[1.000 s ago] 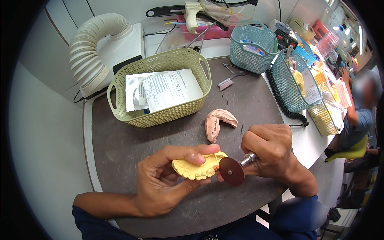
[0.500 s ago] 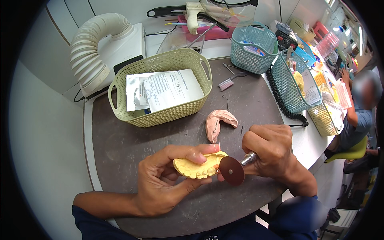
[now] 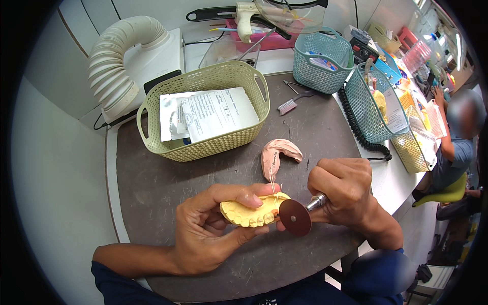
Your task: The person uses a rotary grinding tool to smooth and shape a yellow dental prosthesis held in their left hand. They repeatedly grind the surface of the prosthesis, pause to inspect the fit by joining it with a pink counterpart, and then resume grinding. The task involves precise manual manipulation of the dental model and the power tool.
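Observation:
My left hand (image 3: 206, 234) pinches a yellow dental cast (image 3: 246, 214) between thumb and fingers, its row of teeth facing me. In my right fist (image 3: 343, 190) is a rotary handpiece (image 3: 316, 201) with a flat brown disc (image 3: 295, 218) on its tip. The disc's left edge is at the right end of the cast, beside a small orange-brown spot (image 3: 275, 213). Thin bright streaks (image 3: 274, 185) rise from there. How deep the disc touches is hidden. Behind the cast a pink horseshoe-shaped piece (image 3: 269, 160) with handwriting lies on the dark bench mat.
A pale green basket (image 3: 203, 149) holding papers and a silver pouch stands behind my left hand. Farther back are a brush (image 3: 287, 107), blue baskets (image 3: 323, 76) and a white ribbed hose (image 3: 109, 56). A coiled black cord (image 3: 358, 129) runs along the right. Another person sits far right.
The bright streaks by the disc have shifted and look denser. Both hands, the cast and the disc hold almost the same position.

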A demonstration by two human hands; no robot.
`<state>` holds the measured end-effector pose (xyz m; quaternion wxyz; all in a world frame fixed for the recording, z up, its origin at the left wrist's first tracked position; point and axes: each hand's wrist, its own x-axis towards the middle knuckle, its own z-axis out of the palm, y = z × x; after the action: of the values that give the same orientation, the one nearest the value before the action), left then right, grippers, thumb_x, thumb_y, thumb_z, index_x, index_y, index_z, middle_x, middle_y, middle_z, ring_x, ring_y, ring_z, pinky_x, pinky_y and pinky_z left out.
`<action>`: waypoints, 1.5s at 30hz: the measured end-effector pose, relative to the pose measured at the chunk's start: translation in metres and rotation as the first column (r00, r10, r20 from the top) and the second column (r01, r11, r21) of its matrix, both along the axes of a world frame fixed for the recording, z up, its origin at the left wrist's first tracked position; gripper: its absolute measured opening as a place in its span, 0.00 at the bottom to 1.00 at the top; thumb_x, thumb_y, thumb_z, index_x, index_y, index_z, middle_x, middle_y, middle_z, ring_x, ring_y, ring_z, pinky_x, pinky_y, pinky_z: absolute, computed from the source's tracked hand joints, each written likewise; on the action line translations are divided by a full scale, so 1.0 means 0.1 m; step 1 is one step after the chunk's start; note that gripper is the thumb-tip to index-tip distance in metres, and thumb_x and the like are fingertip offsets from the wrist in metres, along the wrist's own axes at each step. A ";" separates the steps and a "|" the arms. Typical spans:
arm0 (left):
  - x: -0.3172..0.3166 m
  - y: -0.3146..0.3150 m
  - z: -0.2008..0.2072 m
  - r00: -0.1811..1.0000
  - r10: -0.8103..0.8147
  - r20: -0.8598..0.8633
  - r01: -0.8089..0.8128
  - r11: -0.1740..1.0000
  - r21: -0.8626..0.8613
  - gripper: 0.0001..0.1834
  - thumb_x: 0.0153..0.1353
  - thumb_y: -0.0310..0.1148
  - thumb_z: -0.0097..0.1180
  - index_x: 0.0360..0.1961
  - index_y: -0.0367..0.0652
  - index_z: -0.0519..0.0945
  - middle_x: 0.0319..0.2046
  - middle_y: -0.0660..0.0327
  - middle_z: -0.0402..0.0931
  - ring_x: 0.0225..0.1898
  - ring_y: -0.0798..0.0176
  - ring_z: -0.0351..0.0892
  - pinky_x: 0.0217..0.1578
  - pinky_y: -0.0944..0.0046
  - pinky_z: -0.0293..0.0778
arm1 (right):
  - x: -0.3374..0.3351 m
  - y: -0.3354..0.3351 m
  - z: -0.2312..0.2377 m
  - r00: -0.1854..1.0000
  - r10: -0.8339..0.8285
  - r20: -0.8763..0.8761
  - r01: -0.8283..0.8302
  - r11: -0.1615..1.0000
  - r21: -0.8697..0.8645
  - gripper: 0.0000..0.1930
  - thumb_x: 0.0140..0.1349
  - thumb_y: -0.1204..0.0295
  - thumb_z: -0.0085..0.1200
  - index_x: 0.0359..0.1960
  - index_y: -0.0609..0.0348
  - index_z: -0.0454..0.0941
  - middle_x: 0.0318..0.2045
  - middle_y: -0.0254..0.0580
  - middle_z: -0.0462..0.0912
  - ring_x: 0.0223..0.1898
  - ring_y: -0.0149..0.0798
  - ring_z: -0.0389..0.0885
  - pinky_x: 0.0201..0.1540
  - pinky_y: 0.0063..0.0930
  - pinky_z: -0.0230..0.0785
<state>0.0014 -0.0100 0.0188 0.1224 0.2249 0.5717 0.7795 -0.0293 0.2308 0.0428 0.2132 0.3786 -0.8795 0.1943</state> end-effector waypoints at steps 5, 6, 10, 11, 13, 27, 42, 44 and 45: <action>-0.01 0.00 -0.01 1.000 -0.016 0.009 0.015 1.000 0.025 0.23 0.55 0.16 0.65 0.49 0.40 0.70 0.56 0.37 0.74 0.60 0.43 0.75 0.60 0.51 0.75 | 0.00 0.01 -0.01 1.000 -0.012 -0.011 0.012 1.000 -0.002 0.31 0.40 0.44 0.73 0.15 0.52 0.64 0.13 0.31 0.63 0.11 0.32 0.68 0.14 0.28 0.60; -0.01 0.00 -0.01 1.000 -0.017 0.003 0.017 1.000 0.021 0.23 0.55 0.16 0.65 0.49 0.40 0.70 0.56 0.37 0.74 0.60 0.43 0.75 0.60 0.51 0.75 | 0.00 0.01 -0.01 1.000 -0.010 -0.008 0.010 1.000 0.000 0.31 0.39 0.44 0.73 0.15 0.52 0.64 0.13 0.31 0.63 0.11 0.32 0.68 0.14 0.28 0.60; -0.01 0.00 -0.02 1.000 -0.008 -0.004 0.008 1.000 0.014 0.22 0.55 0.16 0.65 0.48 0.41 0.70 0.56 0.36 0.73 0.60 0.44 0.75 0.59 0.51 0.75 | 0.00 0.00 0.00 1.000 -0.008 -0.002 0.008 1.000 0.005 0.31 0.39 0.44 0.73 0.15 0.52 0.64 0.13 0.30 0.63 0.11 0.32 0.68 0.14 0.28 0.59; 0.00 0.00 -0.02 1.000 -0.006 -0.008 0.006 1.000 0.008 0.22 0.55 0.16 0.65 0.48 0.41 0.70 0.56 0.36 0.73 0.60 0.44 0.75 0.59 0.51 0.75 | 0.00 0.00 0.00 1.000 -0.010 0.000 0.010 1.000 0.007 0.31 0.39 0.44 0.73 0.15 0.52 0.64 0.13 0.30 0.62 0.11 0.32 0.67 0.14 0.28 0.59; 0.00 0.00 -0.02 1.000 -0.004 -0.009 0.004 1.000 0.007 0.22 0.55 0.16 0.65 0.48 0.41 0.70 0.56 0.36 0.74 0.60 0.44 0.75 0.59 0.51 0.75 | 0.00 0.00 0.00 1.000 -0.008 -0.008 0.008 1.000 0.009 0.31 0.39 0.44 0.73 0.15 0.52 0.64 0.12 0.30 0.63 0.11 0.32 0.67 0.14 0.28 0.59; -0.01 -0.01 -0.02 1.000 -0.001 0.013 0.001 1.000 0.022 0.23 0.54 0.15 0.66 0.48 0.39 0.71 0.54 0.40 0.75 0.58 0.45 0.76 0.60 0.50 0.75 | 0.01 0.00 0.01 1.000 -0.016 -0.015 0.016 1.000 0.024 0.30 0.40 0.45 0.72 0.16 0.52 0.66 0.13 0.30 0.63 0.12 0.33 0.69 0.15 0.28 0.61; -0.02 -0.01 -0.02 1.000 -0.015 0.002 0.015 1.000 0.013 0.24 0.54 0.14 0.66 0.49 0.38 0.71 0.55 0.37 0.74 0.58 0.47 0.77 0.59 0.53 0.75 | 0.00 0.01 0.00 0.999 -0.022 -0.024 0.023 1.000 0.020 0.30 0.38 0.44 0.73 0.16 0.52 0.66 0.13 0.30 0.64 0.12 0.32 0.69 0.15 0.27 0.62; -0.01 -0.01 -0.01 1.000 -0.006 -0.029 0.005 1.000 -0.020 0.24 0.53 0.14 0.66 0.49 0.38 0.71 0.55 0.37 0.74 0.58 0.47 0.77 0.60 0.53 0.75 | 0.00 0.02 0.00 0.999 -0.021 -0.027 0.022 0.999 0.026 0.30 0.38 0.44 0.73 0.16 0.52 0.66 0.13 0.30 0.64 0.12 0.32 0.69 0.15 0.27 0.62; -0.01 -0.01 -0.01 0.999 -0.001 -0.045 0.000 0.999 -0.036 0.24 0.53 0.14 0.66 0.49 0.38 0.71 0.55 0.37 0.74 0.58 0.47 0.77 0.60 0.53 0.75 | 0.01 0.02 0.01 0.999 -0.021 -0.030 0.022 0.999 0.033 0.30 0.38 0.44 0.73 0.16 0.52 0.66 0.13 0.30 0.64 0.12 0.32 0.69 0.15 0.27 0.62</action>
<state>0.0000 -0.0113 0.0179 0.1138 0.2404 0.5880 0.7639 -0.0286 0.2325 0.0435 0.2220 0.3756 -0.8833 0.1717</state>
